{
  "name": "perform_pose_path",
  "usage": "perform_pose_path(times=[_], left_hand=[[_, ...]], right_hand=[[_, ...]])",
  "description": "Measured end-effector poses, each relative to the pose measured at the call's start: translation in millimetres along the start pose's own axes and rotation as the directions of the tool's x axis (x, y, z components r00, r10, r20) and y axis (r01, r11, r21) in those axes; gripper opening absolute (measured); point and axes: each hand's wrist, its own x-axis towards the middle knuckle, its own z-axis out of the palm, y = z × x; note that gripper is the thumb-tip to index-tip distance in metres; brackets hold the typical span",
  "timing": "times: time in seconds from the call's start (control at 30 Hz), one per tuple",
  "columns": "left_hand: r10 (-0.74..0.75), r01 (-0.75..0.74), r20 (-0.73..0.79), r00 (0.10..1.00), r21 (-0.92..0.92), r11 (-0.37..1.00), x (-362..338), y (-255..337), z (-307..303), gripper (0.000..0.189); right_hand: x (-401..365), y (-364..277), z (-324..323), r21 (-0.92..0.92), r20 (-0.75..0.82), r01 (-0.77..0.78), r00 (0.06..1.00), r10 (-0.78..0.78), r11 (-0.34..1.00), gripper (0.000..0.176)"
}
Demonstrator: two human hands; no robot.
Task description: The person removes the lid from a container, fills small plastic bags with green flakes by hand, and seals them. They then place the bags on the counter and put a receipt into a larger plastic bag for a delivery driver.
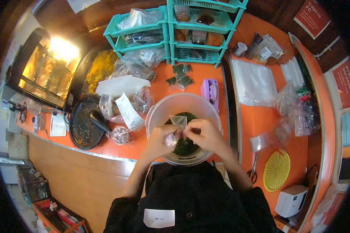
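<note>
1. Orange counter (260,124) curves around a person in a black top who stands at its near edge. A lit glass display case (46,70) sits at the far left.
2. A large translucent bowl (155,112) stands at the counter's near edge, directly in front of the body. Dark green flaky leaf (184,148) lies in its bottom.
3. A small clear bag (179,121) is held above the middle of the bowl with its mouth upward. That position probably means anything that drops falls back into the bowl.
4. The left hand (159,138) is closed, its fingers pinching the lower part of the bag. The right hand (207,134) is also closed and grips the bag's side from the other flank, so the thin film is kept taut between them. How much leaf is inside the bag cannot be made out.
5. Small packets of green (181,75) lie just beyond the bowl. A purple tape dispenser (210,91) stands close to the bowl's far rim, apparently kept within easy reach.
6. To the right, a stack of flat clear bags (254,81) lies spread out. Scissors (254,167) and a yellow round lid (277,170) lie nearer the person.
7. To the left is a black mortar (83,126) with a pestle resting inside it. A receipt (128,110) is draped over bagged goods, and teal baskets (144,27) of packets are stacked at the back.
</note>
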Motion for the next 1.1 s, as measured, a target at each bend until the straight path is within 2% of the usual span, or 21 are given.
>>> perform_pose_path(times=[0.03,0.13,0.23,0.27,0.37,0.43,0.47,0.53,0.57,0.63,0.73,0.77,0.83,0.9,0.97,1.07,1.1], left_hand=[[0.042,-0.043,0.013,0.999,0.086,0.995,0.5,1.4,-1.0,0.024],[0.051,-0.047,-0.032,0.998,0.13,0.99,3.3,-9.1,1.4,0.021],[-0.139,0.138,0.101,0.985,0.014,0.99,12.9,8.9,-0.8,0.011],[-0.149,0.155,0.117,0.982,-0.044,0.987,14.2,14.3,2.1,0.008],[-0.017,0.024,0.086,0.996,-0.087,0.996,14.2,-0.1,6.0,0.009],[-0.046,0.065,0.136,0.99,-0.138,0.988,14.5,4.6,2.9,0.009],[-0.062,0.089,0.161,0.985,-0.163,0.983,13.9,6.1,2.0,0.01],[-0.056,0.053,0.079,0.995,0.034,0.998,8.4,6.4,5.8,0.01],[-0.045,0.04,0.039,0.998,0.133,0.99,6.6,6.8,7.4,0.014],[-0.11,0.111,-0.018,0.994,0.253,0.961,6.6,8.6,8.7,0.02],[-0.112,0.153,-0.142,0.984,0.327,0.933,6.7,0.0,10.1,0.025],[-0.098,0.156,-0.186,0.978,0.332,0.93,7.0,-3.2,11.8,0.025],[-0.06,0.098,-0.252,0.966,0.142,0.985,13.9,7.4,15.5,0.022],[-0.032,0.031,-0.206,0.978,-0.011,0.999,15.9,10.1,14.3,0.02],[0.017,-0.022,-0.038,0.999,-0.141,0.99,15.3,6.7,9.7,0.018],[-0.099,0.1,0.052,0.994,-0.015,0.995,5.9,-38.6,-3.7,0.023],[-0.067,0.066,0.049,0.997,0.027,0.997,7.0,-39.3,-6.8,0.028]], right_hand=[[-0.2,2.7,0.4,-0.108,-0.056,0.073,0.995,-0.079,0.991,0.017],[-0.6,-1.6,-5.9,-0.175,-0.102,0.061,0.992,-0.08,0.983,0.02],[-0.8,-4.3,-7.3,-0.132,-0.007,0.085,0.996,-0.087,0.988,0.021],[-1.4,-2.3,-6.6,-0.103,-0.002,0.119,0.993,-0.12,0.988,0.02],[-2.0,3.6,-6.6,-0.013,0.022,0.183,0.983,-0.183,0.983,0.017],[-3.7,4.1,-10.8,0.051,0.067,0.167,0.983,-0.17,0.985,0.015],[-4.6,5.4,-11.0,0.004,0.064,0.139,0.988,-0.139,0.99,0.014],[-5.9,9.9,-9.0,-0.087,0.056,0.083,0.995,-0.078,0.993,0.014],[-6.0,14.5,-6.2,-0.217,-0.034,0.048,0.998,-0.056,0.975,0.013],[-4.4,21.8,-1.1,-0.455,-0.213,-0.052,0.976,-0.052,0.889,0.011],[-0.8,18.7,6.1,-0.456,-0.308,0.041,0.93,-0.201,0.889,0.011],[1.0,16.9,5.3,-0.394,-0.333,0.043,0.924,-0.187,0.918,0.01],[7.1,11.4,2.3,-0.262,-0.376,0.054,0.914,-0.154,0.964,0.009],[8.0,1.5,-1.7,-0.139,-0.337,0.096,0.931,-0.139,0.986,0.003],[7.9,2.1,-6.7,-0.024,-0.293,0.116,0.949,-0.117,0.993,0.002],[4.8,8.5,-14.0,0.083,-0.231,0.093,0.97,-0.072,0.992,0.007],[3.7,6.0,-15.7,0.082,-0.221,0.075,0.974,-0.055,0.994,0.007]])
